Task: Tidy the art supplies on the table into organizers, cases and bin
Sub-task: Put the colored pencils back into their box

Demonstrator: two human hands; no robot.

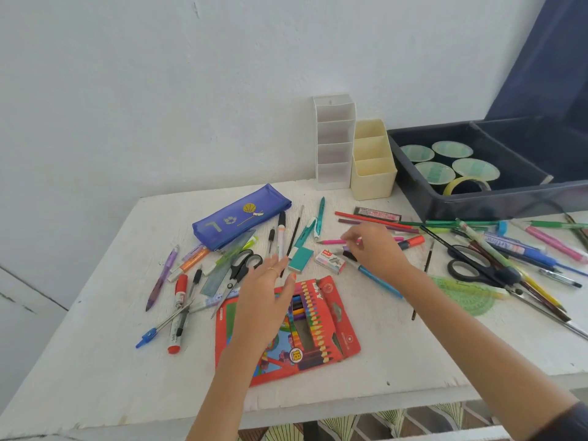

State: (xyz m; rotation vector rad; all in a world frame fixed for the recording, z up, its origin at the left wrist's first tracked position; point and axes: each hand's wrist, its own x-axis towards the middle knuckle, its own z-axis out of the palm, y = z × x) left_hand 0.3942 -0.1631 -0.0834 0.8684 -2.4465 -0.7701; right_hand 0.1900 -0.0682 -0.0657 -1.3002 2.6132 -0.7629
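Fingertips (348, 239) of your right hand (374, 251) were pinched on the pink pencil (332, 241), which lay on the table (95, 361) just behind the staple box (331, 261). Its long axis ran left to right, sharpened tip toward your left. That mid-shaft pinch probably suited a level lift toward the cream organizer (372, 167). Your left hand (264, 294) hovered over the crayon box (321, 332), fingers straight, holding nothing.

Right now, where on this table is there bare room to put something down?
The widest bare patch is the table's front-left corner, left of the red-capped marker and the crayon box. A second lies front-right, between the crayon box and the green protractor, partly under the right forearm. It is crowded around the scissors and beside the dark bin.
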